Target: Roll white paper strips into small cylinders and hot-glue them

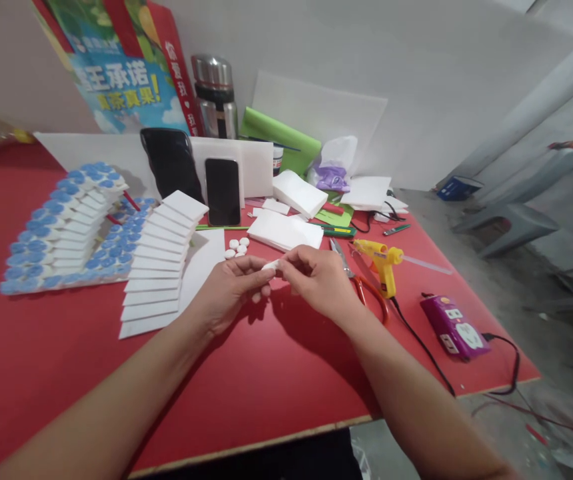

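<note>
- A blue-and-white model (31, 257), edged with blue round pieces, sits at the left of the red table (266, 393).
- A printed bag (121, 93) stands behind it, against the wall.
- White slats (154, 275) fan out in an overlapping, stair-like row beside the model.
- A black device (172, 163) and a smaller phone (223, 192) stand upright behind the slats, with a steel flask (215, 100) at the back.
- The left hand (229, 287) pinches a small white piece between thumb and fingertips, just in front of a cluster of white pellets (236, 248).
- That small white piece (270, 265) is between the two hands, above the table.
- A white stack of sheets (285, 230) lies just beyond the hands.
- The right hand (319, 277) pinches the other end of the piece, thumb against curled fingers.
- Orange-handled scissors (359, 283) lie just beside the right hand.
- A yellow glue gun (384, 263) rests next, a translucent stick (426, 265) protruding from its rear.
- A purple power box (454, 327) lies near the table's right edge, a black cable (516, 357) plugged into it.
- A grey stool (516, 207) stands beyond the table.
</note>
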Demonstrator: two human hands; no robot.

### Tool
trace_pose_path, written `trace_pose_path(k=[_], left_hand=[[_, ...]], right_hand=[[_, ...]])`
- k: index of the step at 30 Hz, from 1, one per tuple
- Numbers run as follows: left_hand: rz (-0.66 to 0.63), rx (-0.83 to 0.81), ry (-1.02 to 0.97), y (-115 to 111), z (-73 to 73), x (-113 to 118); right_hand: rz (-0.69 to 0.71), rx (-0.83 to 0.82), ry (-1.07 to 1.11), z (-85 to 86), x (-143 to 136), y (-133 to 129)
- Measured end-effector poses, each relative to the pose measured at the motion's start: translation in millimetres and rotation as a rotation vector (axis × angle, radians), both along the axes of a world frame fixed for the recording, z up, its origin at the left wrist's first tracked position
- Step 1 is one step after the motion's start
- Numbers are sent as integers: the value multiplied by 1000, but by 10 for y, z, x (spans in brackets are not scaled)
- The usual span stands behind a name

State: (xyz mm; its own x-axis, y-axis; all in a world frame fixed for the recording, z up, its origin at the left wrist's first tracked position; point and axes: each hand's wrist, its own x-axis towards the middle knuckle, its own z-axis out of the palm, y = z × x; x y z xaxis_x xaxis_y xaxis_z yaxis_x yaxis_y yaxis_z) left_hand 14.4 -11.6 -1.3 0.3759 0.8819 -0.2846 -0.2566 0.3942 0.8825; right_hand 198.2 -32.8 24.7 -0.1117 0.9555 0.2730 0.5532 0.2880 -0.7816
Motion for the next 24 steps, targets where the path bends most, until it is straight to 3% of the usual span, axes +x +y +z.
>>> trace_pose_path(k=[2, 7, 9, 12, 14, 17, 19, 24], left_hand=[[1, -23, -40, 11, 0, -5], [-63, -115, -208, 40, 42, -46], [-105, -186, -279, 51, 60, -76], [-169, -300, -357, 63, 59, -115], [-194, -344, -380, 62, 42, -122], [-186, -314, -367, 47, 15, -100], [-168, -245, -342, 36, 7, -78], [-144, -108, -251, 38, 24, -63]], right_hand=[[-16, -15, -128, 163, 54, -38], [-60, -101, -795, 502, 356, -405], [-174, -215, -953, 485, 602, -619], [-458, -391, -1065, 271, 1085, -839], [-553, -395, -1018, 68, 1383, -857], [-590, -362, -624, -195, 1627, -714], [-572, -345, -458, -308, 1651, -568], [-671, -178, -335, -453, 1568, -345]])
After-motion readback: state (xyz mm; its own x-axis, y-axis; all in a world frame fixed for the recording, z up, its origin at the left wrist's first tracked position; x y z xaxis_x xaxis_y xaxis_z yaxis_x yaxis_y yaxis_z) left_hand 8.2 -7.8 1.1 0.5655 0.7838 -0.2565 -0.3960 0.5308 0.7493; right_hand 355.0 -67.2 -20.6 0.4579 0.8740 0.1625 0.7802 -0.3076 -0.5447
